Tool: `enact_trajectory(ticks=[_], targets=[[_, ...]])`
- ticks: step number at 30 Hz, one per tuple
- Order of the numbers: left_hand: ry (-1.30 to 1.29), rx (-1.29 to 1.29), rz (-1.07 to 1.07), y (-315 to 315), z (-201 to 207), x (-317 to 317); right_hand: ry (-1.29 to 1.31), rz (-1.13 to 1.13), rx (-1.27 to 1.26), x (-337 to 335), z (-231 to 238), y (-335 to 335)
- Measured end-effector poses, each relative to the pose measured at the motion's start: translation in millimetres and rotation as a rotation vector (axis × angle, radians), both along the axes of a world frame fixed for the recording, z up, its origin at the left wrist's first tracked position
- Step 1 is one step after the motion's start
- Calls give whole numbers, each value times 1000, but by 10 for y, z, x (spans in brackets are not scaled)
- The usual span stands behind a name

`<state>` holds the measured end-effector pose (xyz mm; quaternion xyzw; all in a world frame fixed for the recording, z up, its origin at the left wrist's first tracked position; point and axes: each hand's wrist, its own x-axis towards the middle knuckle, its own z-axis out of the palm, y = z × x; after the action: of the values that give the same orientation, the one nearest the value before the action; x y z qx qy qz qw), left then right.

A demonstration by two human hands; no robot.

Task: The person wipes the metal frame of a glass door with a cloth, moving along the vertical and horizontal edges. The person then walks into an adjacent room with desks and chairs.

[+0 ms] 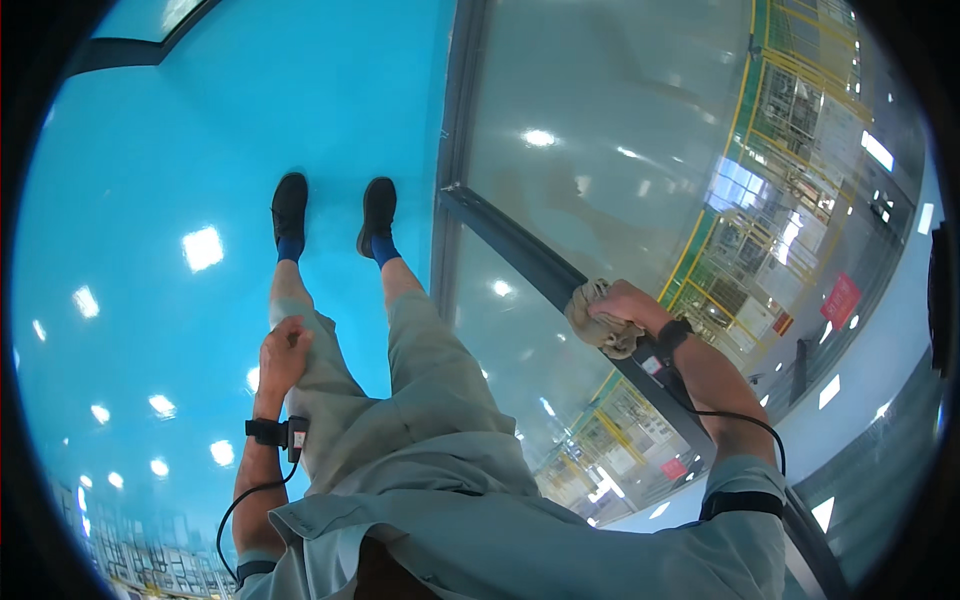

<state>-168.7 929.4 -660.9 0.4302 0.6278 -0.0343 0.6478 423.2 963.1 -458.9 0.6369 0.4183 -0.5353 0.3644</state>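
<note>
My right hand (625, 304) is closed around a crumpled beige cloth (620, 342), at the right. The cloth lies against the dark metal frame bar (530, 250) of a glass partition, and part of it bunches out below my fingers. My left hand (284, 354) hangs beside my left thigh, its fingers loosely curled and a little apart, with nothing seen in it. Both wrists wear dark straps with small devices and black cables.
A glass panel (590, 130) fills the right side, with yellow-railed equipment (740, 220) seen through it. A dark upright post (459, 100) joins the bar. My shoes stand on a glossy blue floor (150, 310); a dark-edged frame (115, 55) is at the far left.
</note>
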Motion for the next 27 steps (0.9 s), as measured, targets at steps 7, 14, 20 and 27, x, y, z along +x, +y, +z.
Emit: enact_trajectory(ticks=[7,14,20,27], targets=[[104,11,-69,-10,63,224,-279,-63,-79,43,-1243,-178],[156,54,-90,-107,22,375,-291,-81,-40,-255,-2027,109],[219,22,-114,-138,32,486,-327,-49,5,-308,-2771,22],[191,119,-147,-87,44,500,-370,53,162,-479,-2999,-210]])
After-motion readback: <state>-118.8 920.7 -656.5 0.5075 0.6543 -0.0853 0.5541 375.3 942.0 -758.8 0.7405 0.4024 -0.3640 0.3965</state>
